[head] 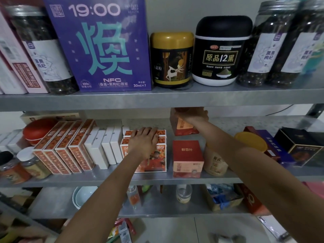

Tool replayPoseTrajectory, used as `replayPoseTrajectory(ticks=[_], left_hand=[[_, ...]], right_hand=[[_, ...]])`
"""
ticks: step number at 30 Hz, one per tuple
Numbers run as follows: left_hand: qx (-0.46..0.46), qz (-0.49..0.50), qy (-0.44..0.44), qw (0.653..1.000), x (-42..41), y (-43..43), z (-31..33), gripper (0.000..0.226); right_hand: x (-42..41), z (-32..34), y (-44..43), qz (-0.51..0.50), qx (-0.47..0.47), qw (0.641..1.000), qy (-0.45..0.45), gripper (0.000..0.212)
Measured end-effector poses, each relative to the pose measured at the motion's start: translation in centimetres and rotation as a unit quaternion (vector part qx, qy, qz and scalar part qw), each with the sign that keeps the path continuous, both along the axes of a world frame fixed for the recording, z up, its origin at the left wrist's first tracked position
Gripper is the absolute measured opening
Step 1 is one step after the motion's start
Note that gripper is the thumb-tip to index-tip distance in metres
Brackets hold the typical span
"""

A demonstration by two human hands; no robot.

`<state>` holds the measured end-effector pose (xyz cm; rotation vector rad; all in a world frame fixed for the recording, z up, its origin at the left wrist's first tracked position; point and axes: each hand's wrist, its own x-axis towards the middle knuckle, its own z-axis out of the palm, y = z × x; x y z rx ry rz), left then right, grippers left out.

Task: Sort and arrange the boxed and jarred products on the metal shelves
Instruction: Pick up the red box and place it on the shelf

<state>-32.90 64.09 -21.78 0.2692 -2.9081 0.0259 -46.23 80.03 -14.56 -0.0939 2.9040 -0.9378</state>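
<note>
Placing red box (184, 128) | right hand (192, 115) grips its top, fingers curled, at back of middle shelf (105, 178) | left hand (143, 139) flat, fingers together, rests on orange boxes (157, 160) | next, likely: seat it behind front red box (187, 155)

On the top shelf, from upper left, stand pink boxes (15, 67), a clear jar of dark dried berries (43, 55), a tall purple box (98, 44) printed "19:00", a gold-lidded jar (171, 58), a black-lidded jar (221, 51) with a white base, and two more clear berry jars (266, 46) at upper right. On the middle shelf, left of centre, orange-patterned boxes (64, 146) stand on edge in a row, with white boxes (105, 146) just beside them. At centre a stack of flat orange boxes (157, 160) lies under the left hand (143, 142), whose fingers rest flat on top. A red cube box (187, 158) stands upright to its right. Behind it, the right hand (192, 115) grips the top of a tilted red box (184, 127).
</note>
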Motion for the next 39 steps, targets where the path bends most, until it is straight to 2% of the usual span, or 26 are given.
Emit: replayPoseTrajectory(ticks=[3, 5, 8, 10, 13, 15, 17, 20, 23, 25, 27, 29, 31, 34, 37, 39], left_hand=[[0.005, -0.001, 0.005, 1.0, 0.0, 0.0, -0.1, 0.047], [0.002, -0.003, 0.014, 1.0, 0.1, 0.0, -0.1, 0.047], [-0.003, -0.01, 0.024, 1.0, 0.1, -0.1, -0.2, 0.047], [0.005, -0.013, 0.029, 0.999, 0.2, -0.1, -0.4, 0.047], [0.039, -0.012, 0.063, 0.997, 0.5, 0.1, -0.2, 0.049], [0.077, -0.022, 0.122, 0.989, 0.9, 0.6, 0.2, 0.05], [0.125, -0.061, 0.183, 0.973, 1.6, 1.7, 0.7, 0.05], [0.195, -0.139, 0.185, 0.953, 3.0, 4.0, 1.3, 0.069], [0.337, -0.193, 0.135, 0.911, 4.2, 6.6, 2.1, 0.081], [0.413, -0.211, 0.107, 0.88, 4.6, 8.2, 2.5, 0.098], [0.447, -0.191, 0.093, 0.869, 4.6, 9.6, 2.3, 0.121], [0.464, -0.158, 0.103, 0.866, 4.8, 10.9, 2.4, 0.13], [0.475, -0.134, 0.123, 0.861, 5.2, 11.8, 2.7, 0.13], [0.5, -0.137, 0.145, 0.843, 6.0, 12.6, 3.4, 0.119], [0.591, -0.13, 0.103, 0.789, 6.8, 13.3, 3.8, 0.116], [0.653, -0.114, 0.068, 0.746, 7.2, 13.9, 4.0, 0.108]], right_hand=[[0.9, 0.8, 1.3, 0.044, -0.011, 0.999, 0.011, 0.111], [1.7, 1.3, 2.2, 0.057, 0.01, 0.998, -0.014, 0.108], [3.4, 2.1, 3.3, 0.076, 0.058, 0.995, -0.038, 0.092], [4.8, 2.5, 4.1, 0.094, 0.033, 0.995, -0.015, 0.089], [7.2, 3.0, 5.4, 0.109, -0.011, 0.994, 0.006, 0.103], [8.5, 3.1, 6.2, 0.112, -0.037, 0.993, 0.016, 0.093], [9.5, 3.2, 7.1, 0.121, -0.054, 0.991, 0.03, 0.081], [10.6, 3.6, 8.1, 0.116, -0.08, 0.989, 0.04, 0.075], [11.6, 3.8, 8.9, 0.107, -0.104, 0.988, 0.036, 0.092], [12.3, 3.9, 9.5, 0.096, -0.12, 0.988, 0.033, 0.102], [13.1, 3.9, 10.2, 0.091, -0.132, 0.986, 0.037, 0.104], [13.9, 3.8, 10.7, 0.092, -0.148, 0.984, 0.038, 0.104], [14.4, 3.7, 11.5, 0.098, -0.176, 0.979, 0.036, 0.101], [14.9, 3.7, 13.4, 0.118, -0.244, 0.963, 0.013, 0.092], [15.4, 2.8, 16.4, 0.096, -0.334, 0.938, -0.02, 0.102], [15.6, 1.5, 17.9, 0.083, -0.399, 0.912, -0.051, 0.096]])
